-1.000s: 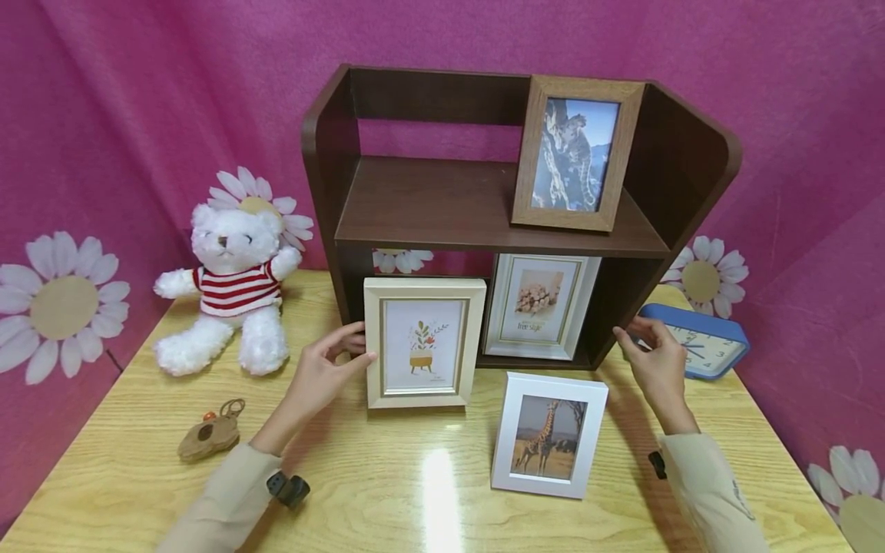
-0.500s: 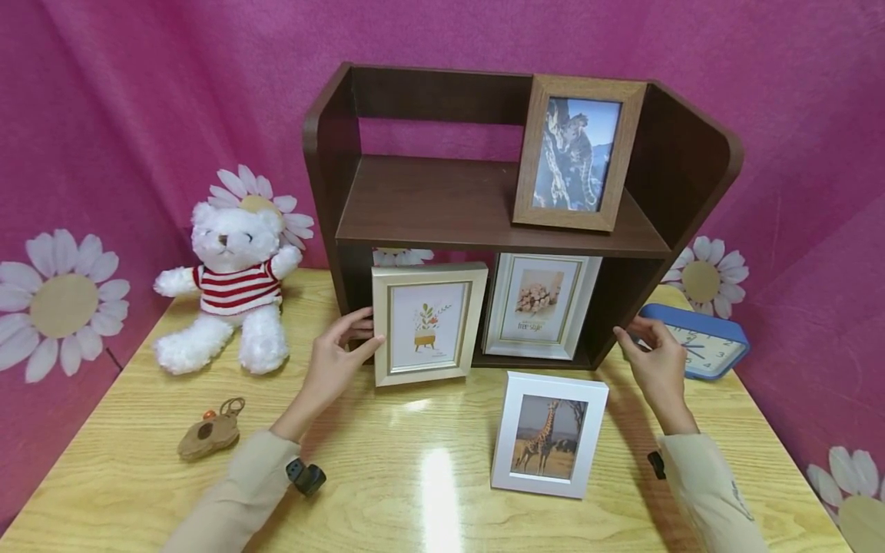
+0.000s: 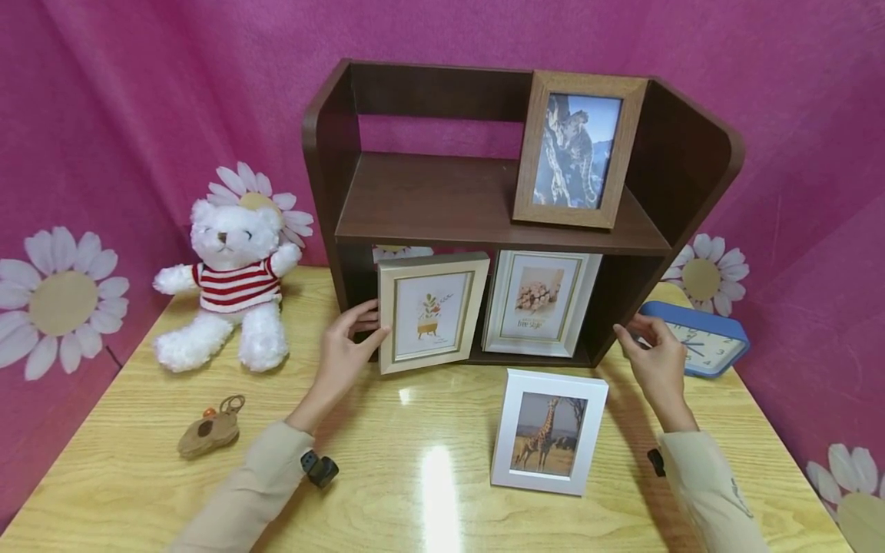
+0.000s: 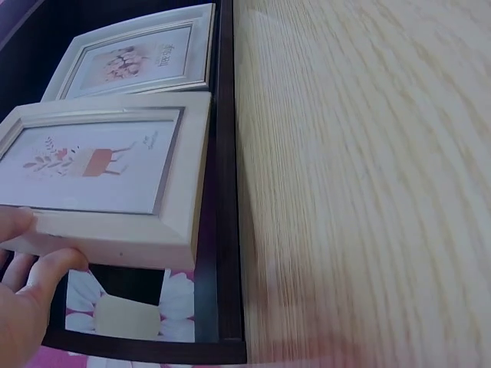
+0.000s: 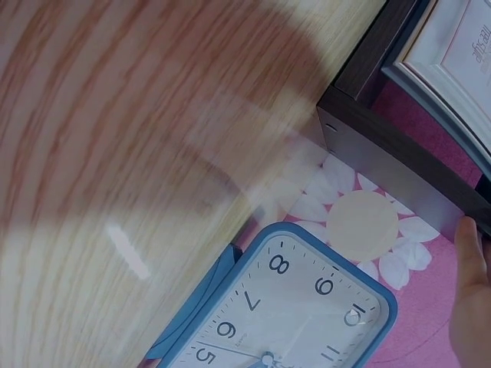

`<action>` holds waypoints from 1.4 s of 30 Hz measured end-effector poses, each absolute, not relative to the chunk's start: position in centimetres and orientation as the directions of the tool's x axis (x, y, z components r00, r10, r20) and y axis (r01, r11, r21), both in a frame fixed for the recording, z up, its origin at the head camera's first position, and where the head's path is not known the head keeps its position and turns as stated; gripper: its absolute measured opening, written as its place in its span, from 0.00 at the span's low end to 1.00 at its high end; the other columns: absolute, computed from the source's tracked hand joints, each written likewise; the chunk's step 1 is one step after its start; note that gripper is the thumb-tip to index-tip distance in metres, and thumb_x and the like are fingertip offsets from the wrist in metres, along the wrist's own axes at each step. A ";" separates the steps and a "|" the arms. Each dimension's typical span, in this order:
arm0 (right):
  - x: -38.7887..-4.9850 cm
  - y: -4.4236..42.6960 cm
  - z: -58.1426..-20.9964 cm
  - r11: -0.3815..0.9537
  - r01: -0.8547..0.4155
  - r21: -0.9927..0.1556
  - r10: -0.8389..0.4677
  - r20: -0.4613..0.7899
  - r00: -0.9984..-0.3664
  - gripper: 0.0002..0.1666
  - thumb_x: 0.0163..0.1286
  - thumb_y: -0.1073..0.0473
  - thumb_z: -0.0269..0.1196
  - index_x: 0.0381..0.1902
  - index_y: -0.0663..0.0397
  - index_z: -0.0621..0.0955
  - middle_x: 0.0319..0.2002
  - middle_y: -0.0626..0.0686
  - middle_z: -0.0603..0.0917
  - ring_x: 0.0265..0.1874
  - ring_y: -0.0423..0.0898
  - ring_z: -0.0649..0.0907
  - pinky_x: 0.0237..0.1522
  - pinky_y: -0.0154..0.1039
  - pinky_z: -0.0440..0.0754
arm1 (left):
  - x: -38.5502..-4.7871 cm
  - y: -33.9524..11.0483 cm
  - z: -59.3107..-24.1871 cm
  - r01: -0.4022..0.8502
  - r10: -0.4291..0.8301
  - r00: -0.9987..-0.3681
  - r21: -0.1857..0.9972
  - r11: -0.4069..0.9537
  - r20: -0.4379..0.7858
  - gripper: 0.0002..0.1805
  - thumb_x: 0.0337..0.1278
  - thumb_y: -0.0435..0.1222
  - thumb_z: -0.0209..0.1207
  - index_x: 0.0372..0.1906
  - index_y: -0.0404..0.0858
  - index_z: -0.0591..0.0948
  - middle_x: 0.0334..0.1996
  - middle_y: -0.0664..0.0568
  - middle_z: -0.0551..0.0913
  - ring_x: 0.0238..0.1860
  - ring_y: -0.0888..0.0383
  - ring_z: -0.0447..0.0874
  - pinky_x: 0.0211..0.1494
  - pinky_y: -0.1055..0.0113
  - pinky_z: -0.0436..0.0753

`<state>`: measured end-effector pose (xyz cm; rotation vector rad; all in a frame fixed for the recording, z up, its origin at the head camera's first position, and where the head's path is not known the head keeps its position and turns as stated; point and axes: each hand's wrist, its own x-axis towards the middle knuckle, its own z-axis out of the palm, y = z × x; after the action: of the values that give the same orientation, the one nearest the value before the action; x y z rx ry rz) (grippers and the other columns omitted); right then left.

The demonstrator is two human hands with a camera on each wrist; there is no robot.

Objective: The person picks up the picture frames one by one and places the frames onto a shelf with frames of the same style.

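My left hand (image 3: 344,355) holds the cream frame with the plant picture (image 3: 432,316) by its left edge, thumb at the front, at the lower left compartment's opening. The frame is turned slightly; in the left wrist view this frame (image 4: 100,165) lies beside the flower-picture frame (image 4: 134,63). My right hand (image 3: 658,369) touches the dark shelf's right side panel (image 3: 681,146) with its thumb; the right wrist view shows part of that hand (image 5: 469,299) against the panel. The flower-picture frame (image 3: 539,303) stands in the lower right compartment.
A wooden leopard frame (image 3: 581,150) stands on the upper shelf. The white giraffe frame (image 3: 549,432) is on the table in front. A blue clock (image 3: 701,338) is behind my right hand. On the left are a white bear (image 3: 238,292) and a brown keychain (image 3: 209,432).
The left hand has moved the cream frame back and slightly right, up to the lower left compartment, and the frame has turned. The right hand has stayed in place.
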<state>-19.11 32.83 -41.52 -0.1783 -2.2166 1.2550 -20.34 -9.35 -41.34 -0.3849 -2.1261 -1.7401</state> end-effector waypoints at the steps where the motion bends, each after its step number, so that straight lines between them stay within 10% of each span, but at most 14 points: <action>1: -19.1 32.8 -41.5 0.549 -0.165 -0.820 0.383 0.422 -0.822 0.17 0.60 0.67 0.66 0.46 0.71 0.79 0.30 0.25 0.77 0.33 0.18 0.77 0.36 0.14 0.75 | -20.4 -9.2 -41.3 0.446 -0.022 -0.888 0.872 0.204 0.459 0.23 0.51 0.25 0.64 0.55 0.27 0.77 0.45 0.34 0.81 0.43 0.41 0.81 0.51 0.54 0.81; 42: -19.1 32.7 -41.7 0.536 -0.177 -0.825 0.391 0.428 -0.815 0.17 0.59 0.69 0.66 0.45 0.73 0.78 0.30 0.22 0.76 0.33 0.19 0.77 0.36 0.14 0.75 | -22.8 -6.3 -41.6 0.287 -0.157 -0.917 0.881 0.375 0.366 0.22 0.64 0.28 0.54 0.62 0.27 0.69 0.51 0.34 0.77 0.50 0.42 0.78 0.52 0.51 0.77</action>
<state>-19.13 32.74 -41.68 -0.1724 -2.1914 1.2680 -22.80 -6.33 -41.57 -0.1135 -2.2516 -1.5588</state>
